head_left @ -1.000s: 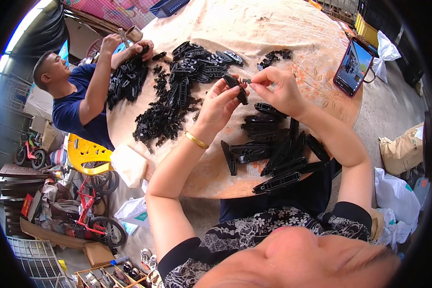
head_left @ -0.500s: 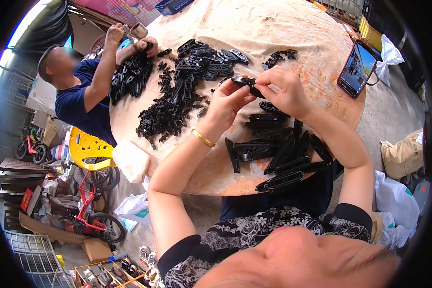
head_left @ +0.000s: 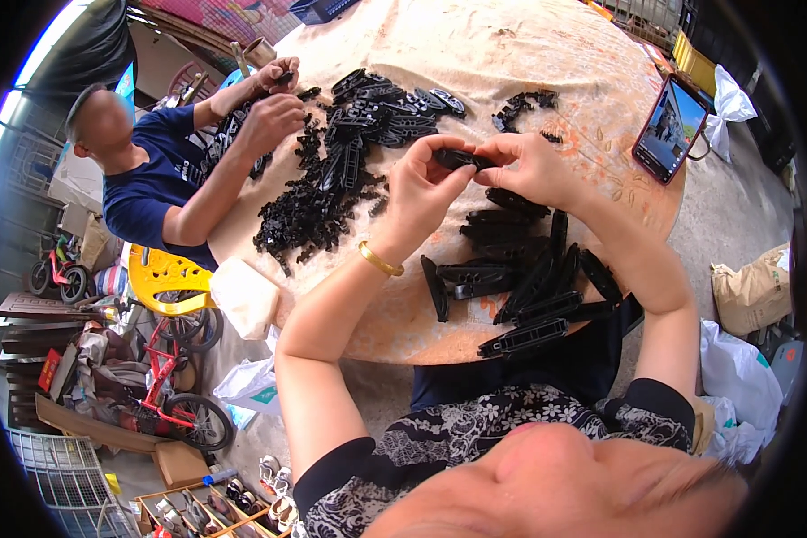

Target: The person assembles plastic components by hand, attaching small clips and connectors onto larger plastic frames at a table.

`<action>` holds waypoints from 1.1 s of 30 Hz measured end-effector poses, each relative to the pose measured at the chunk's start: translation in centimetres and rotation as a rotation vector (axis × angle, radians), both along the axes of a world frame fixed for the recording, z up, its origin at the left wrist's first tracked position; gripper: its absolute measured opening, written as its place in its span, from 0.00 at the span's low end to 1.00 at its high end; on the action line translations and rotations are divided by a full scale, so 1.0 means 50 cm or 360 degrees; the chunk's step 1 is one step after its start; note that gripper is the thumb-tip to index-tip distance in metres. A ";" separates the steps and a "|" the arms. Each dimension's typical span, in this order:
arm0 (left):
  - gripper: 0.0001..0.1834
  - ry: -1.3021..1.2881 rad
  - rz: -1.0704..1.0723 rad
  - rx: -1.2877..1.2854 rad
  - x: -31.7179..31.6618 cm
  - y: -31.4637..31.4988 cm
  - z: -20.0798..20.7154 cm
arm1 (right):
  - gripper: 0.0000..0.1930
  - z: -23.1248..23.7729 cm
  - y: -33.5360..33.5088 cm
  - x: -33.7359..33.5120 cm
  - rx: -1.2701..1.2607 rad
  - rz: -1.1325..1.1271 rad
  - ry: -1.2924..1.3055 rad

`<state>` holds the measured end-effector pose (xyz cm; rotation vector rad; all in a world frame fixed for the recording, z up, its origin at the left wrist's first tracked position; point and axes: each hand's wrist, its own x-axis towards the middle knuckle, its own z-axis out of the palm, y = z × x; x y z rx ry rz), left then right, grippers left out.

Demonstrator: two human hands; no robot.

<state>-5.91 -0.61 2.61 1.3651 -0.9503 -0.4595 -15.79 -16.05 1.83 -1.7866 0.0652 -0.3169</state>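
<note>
Over the table, my left hand (head_left: 429, 184) and my right hand (head_left: 531, 170) meet with their fingers closed on one black plastic part (head_left: 457, 159). It is a long, curved piece, and my fingertips hide much of it. Below my hands lies a loose heap of long black plastic parts (head_left: 533, 278), near the table's front edge. Left of my left hand spreads a larger pile of black parts (head_left: 354, 134), with small black pieces (head_left: 300, 215) at its near end. A small cluster of little black pieces (head_left: 520, 109) lies beyond my hands.
The round table (head_left: 368, 336) has a patterned cloth. A phone (head_left: 668, 128) stands propped at its right edge. On the left a co-worker (head_left: 166, 170) holds a small black piece. A yellow chair (head_left: 166, 278), a red bicycle (head_left: 161, 377) and white bags (head_left: 740, 377) stand around.
My hands have turned the black part and drawn together around its ends. The co-worker has lowered one hand from a metal tool and brought both hands over the pile.
</note>
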 end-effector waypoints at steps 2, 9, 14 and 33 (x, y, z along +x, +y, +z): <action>0.16 0.0035 0.0012 -0.0014 -0.003 0.003 0.007 | 0.12 0.013 0.001 -0.004 -0.0318 -0.0026 -0.0102; 0.19 -0.0482 -0.0035 0.0057 -0.016 0.019 0.032 | 0.14 -0.002 -0.059 0.027 0.0002 -0.0040 -0.0267; 0.21 -0.1544 -0.0498 0.0308 -0.058 0.031 0.069 | 0.15 -0.012 -0.114 0.017 -0.1125 -0.0504 0.0013; 0.16 -0.2029 0.0241 0.0720 0.182 -0.162 -0.034 | 0.04 -0.033 -0.091 0.031 -0.1462 -0.0389 -0.0673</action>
